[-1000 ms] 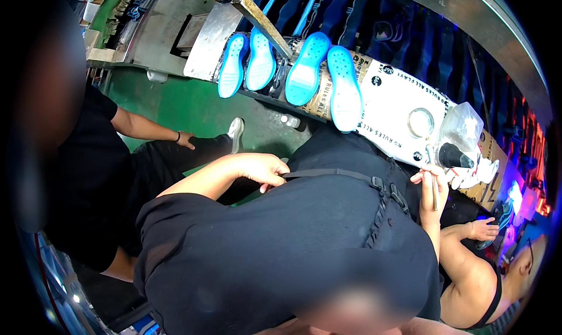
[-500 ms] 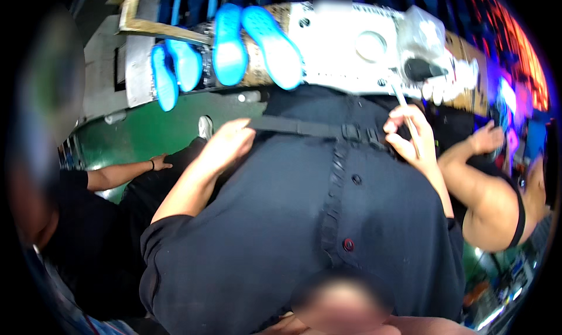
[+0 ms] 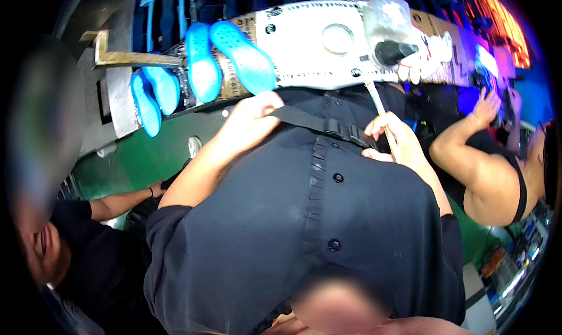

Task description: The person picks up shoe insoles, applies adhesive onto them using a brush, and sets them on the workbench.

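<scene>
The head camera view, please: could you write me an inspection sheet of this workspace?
Surface: green bench with a grey metal plate at its far edge.
Job's things: thin pale stick, in the right hand; black strap across the dark shirt, under the left hand.
Clutter: four blue shoe soles, a white printed box, a clear bag over a black object.
Grip: right hand closed on the stick; left hand resting on the strap.
Cables: nothing seen.
Surroundings: a co-worker's arm to the right, another person's hand on the bench to the left.

Dim, blue cast; red glare top right, fisheye-warped, dark edges.
</scene>
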`<move>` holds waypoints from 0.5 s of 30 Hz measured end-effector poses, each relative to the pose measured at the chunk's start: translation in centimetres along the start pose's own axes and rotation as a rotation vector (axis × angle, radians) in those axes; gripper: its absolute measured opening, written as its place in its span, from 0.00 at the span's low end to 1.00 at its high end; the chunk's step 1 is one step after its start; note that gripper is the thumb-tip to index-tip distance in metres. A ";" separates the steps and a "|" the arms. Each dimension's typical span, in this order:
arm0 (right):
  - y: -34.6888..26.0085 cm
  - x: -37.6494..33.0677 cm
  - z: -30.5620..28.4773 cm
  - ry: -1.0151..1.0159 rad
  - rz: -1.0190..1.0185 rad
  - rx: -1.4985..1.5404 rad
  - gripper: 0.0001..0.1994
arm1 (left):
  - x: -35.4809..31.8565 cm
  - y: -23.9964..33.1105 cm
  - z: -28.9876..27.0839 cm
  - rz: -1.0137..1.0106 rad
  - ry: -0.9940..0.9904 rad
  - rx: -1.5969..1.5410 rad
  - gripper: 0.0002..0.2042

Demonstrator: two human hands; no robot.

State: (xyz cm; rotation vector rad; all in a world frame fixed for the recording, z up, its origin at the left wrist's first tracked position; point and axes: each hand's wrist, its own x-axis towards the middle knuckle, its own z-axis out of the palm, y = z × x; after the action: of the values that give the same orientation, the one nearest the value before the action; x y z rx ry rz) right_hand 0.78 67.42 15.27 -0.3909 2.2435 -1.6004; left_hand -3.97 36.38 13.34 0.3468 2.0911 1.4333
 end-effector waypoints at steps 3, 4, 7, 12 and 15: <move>-0.2 0.4 -0.1 0.027 -0.084 -0.160 0.18 | 0.7 2.1 0.1 -0.046 -0.231 0.043 0.10; -0.1 0.7 0.1 0.061 -0.075 -0.163 0.18 | 0.9 1.4 0.2 -0.081 -0.266 0.048 0.10; -0.2 -0.6 0.7 0.185 -0.016 -0.118 0.19 | 1.3 0.0 0.4 -0.037 -0.338 -0.027 0.11; -0.9 0.6 1.3 0.094 0.018 -0.020 0.19 | -0.4 0.0 0.6 -0.121 -0.217 -0.007 0.13; -0.3 0.4 1.0 0.060 0.019 0.018 0.18 | -0.8 1.3 0.1 -0.127 -0.230 0.049 0.11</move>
State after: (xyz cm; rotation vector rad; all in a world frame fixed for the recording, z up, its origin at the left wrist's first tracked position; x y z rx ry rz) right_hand 0.90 66.31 15.18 -0.3203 2.2682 -1.6419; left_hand -3.43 36.54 14.73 0.3731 1.9282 1.2099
